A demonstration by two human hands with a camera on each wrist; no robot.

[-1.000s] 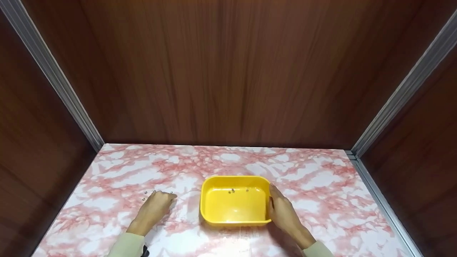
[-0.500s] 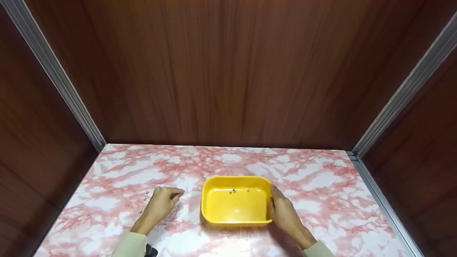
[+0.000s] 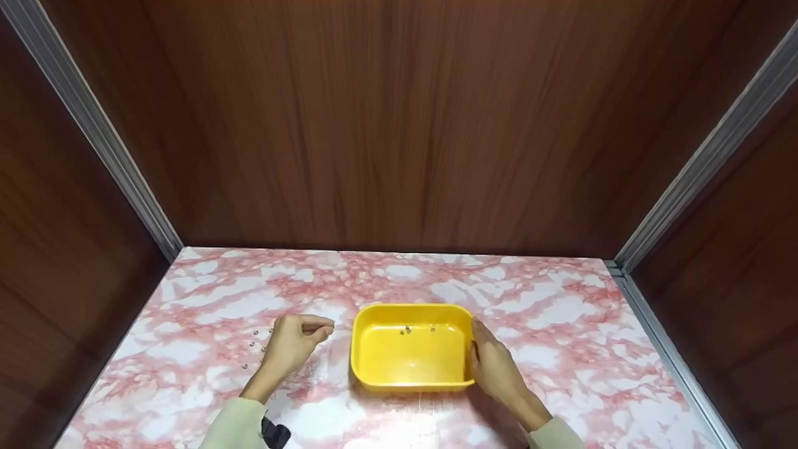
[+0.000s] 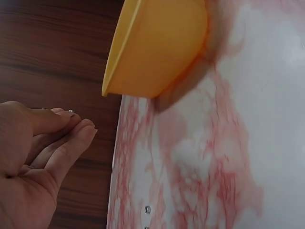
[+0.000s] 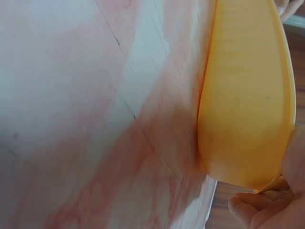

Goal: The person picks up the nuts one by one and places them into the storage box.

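A yellow plastic tub [image 3: 408, 365] stands on the table with several small metal nuts [image 3: 408, 329] lying toward its far side. My right hand [image 3: 499, 371] grips the tub's right wall, its thumb and fingers on either side of the rim in the right wrist view. Left of the tub, my left hand [image 3: 293, 343] is raised over the table. Its thumb and fingertips pinch a small shiny nut [image 4: 71, 112], mostly hidden between them. More loose nuts [image 3: 252, 343] lie on the table beside and partly behind the left hand.
The table [image 3: 218, 305] has a pink and white marbled top. Brown wood-grain panels [image 3: 386, 125] stand at the back and both sides, with grey metal posts [image 3: 124, 156] at the corners. A black strap [image 3: 274, 432] sits at the left wrist.
My left hand has lifted off the table and shifted right toward the tub, uncovering nuts beside it. The right hand stays on the tub, which keeps its place.
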